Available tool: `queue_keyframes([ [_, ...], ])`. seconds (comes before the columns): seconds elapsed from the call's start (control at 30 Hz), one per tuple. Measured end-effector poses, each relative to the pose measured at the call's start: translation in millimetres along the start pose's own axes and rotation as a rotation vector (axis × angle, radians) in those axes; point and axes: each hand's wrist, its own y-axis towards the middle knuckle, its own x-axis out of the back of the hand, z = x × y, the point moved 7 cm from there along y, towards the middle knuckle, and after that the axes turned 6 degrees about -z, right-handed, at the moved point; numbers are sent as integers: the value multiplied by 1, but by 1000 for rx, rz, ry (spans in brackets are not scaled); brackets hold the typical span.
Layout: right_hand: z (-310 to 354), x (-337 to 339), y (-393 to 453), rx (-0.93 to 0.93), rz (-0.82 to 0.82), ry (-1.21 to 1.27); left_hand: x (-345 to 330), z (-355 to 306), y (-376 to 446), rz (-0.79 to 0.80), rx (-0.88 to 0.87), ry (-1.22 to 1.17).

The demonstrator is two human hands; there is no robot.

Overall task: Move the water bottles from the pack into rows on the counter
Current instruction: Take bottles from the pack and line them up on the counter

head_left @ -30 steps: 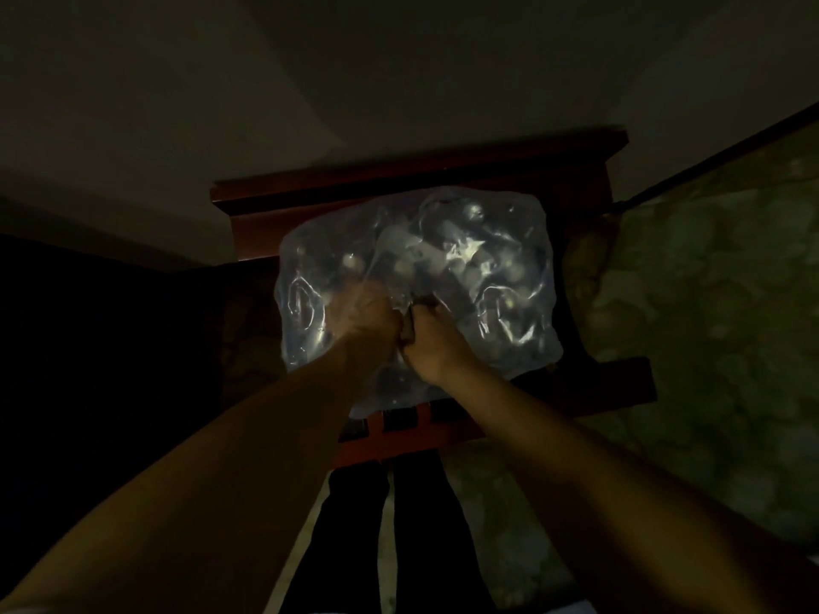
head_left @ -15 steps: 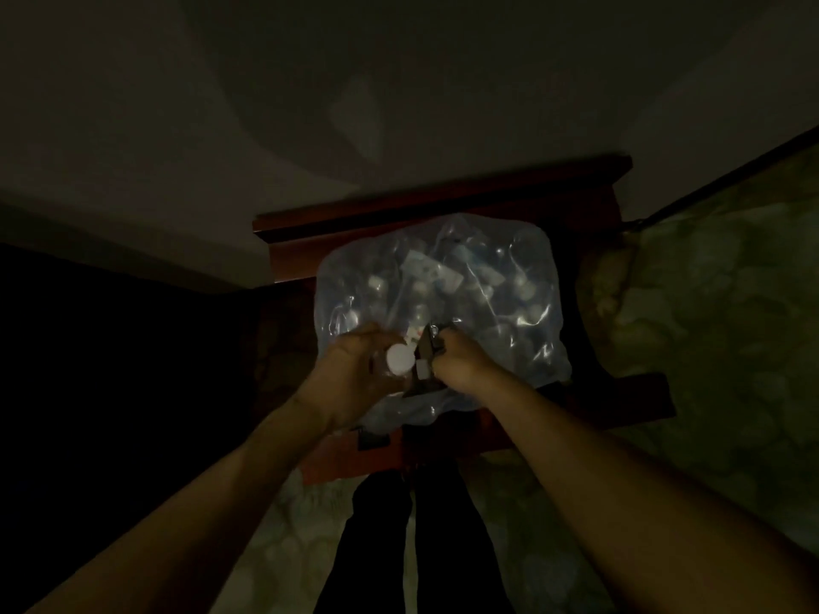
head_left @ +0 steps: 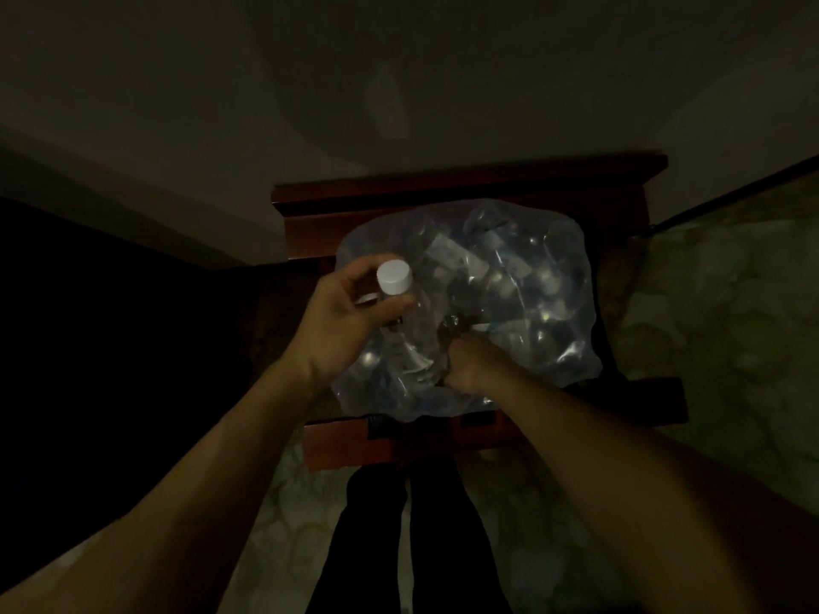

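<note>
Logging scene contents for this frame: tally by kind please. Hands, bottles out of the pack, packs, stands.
Hands: 2, left hand and right hand
Bottles out of the pack: 1, bottle with white cap
Plastic packs: 1, pack; bottles inside too dim to count
Wooden stands: 1, stand
Total: 5

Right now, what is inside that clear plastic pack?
Water bottles fill the plastic pack; pale caps and glints show through. Their number is hidden by crinkled wrap and darkness.

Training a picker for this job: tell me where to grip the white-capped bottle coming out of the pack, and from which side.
Grip the bottle at the neck and shoulder just under the white cap, coming from the left, as the left hand does. That end sticks up clear of the plastic pack; the right hand is at the pack's opening.
</note>
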Motion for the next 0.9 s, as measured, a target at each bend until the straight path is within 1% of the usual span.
queue_keyframes([
  [0.17, 6, -6, 10, 4, -54, -168, -2, 6, 2, 77, -104, 165],
  [0.23, 12, -5, 11, -1, -83, -144, -3, 7, 2, 127, -124, 232],
  [0.33, 21, 5, 10, 67, -110, -176, -4, 7, -1, 197, -176, 382],
  [0.43, 29, 31, 0, 134, -143, -207, -4, 4, -4, 198, -194, 399],
  [0.5, 35, 48, -16, 190, -141, -281, -7, 1, -8, 174, -208, 422],
  [0.6, 47, 71, -36, 346, -195, -397, -10, -7, -14, 109, -228, 577],
  [0.7, 48, 103, -51, 358, -280, -326, -15, -14, -15, 114, -208, 831],
  [0.8, 45, 118, -60, 309, -249, -163, -18, -10, -20, 215, -98, 1162],
  [0.83, 44, 120, -64, 290, -245, -104, -18, -8, -24, 237, -79, 1229],
  [0.9, 42, 127, -71, 259, -254, -13, -16, -6, -36, 255, -70, 1251],
])
